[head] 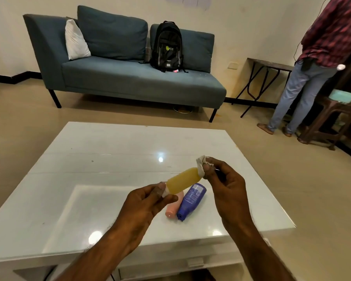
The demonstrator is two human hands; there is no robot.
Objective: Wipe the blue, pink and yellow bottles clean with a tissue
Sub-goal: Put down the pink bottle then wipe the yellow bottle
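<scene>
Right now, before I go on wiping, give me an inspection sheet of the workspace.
Surface: glossy white table, a few small specks.
Job's things: yellow bottle held in the air; pink bottle and blue bottle lying side by side on the table; tissue at the yellow bottle's far end.
Clutter: nothing seen on the table.
Hands: left hand grips the yellow bottle's cap end; right hand pinches the tissue.
Cables: nothing seen on the table.
Surroundings: sofa with backpack; person standing at right.
</scene>
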